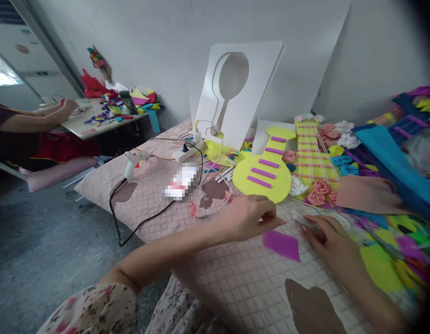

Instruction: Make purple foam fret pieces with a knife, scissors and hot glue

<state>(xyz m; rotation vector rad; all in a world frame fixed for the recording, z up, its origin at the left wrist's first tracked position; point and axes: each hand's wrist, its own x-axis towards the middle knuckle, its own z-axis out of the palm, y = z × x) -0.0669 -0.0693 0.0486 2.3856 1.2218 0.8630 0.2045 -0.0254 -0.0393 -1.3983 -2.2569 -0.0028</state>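
Over the table, my left hand [251,218] has its fingers curled together at the upper left of a purple felt piece [282,245]; what it pinches, if anything, cannot be made out. To the right, my right hand [328,236] grips a small whitish stick-like item [301,219] between thumb and fingers. The purple piece lies flat between the two hands. Just beyond them lies a yellow guitar-shaped cutout [251,169] with several purple strips across it.
A glue gun [131,162], a power strip [189,150], a phone [182,182] and cables lie left. Felt scraps and fabric flowers [319,192] crowd the right. A white cutout board [208,102] leans behind. Another person's hands [68,105] are at a far-left table.
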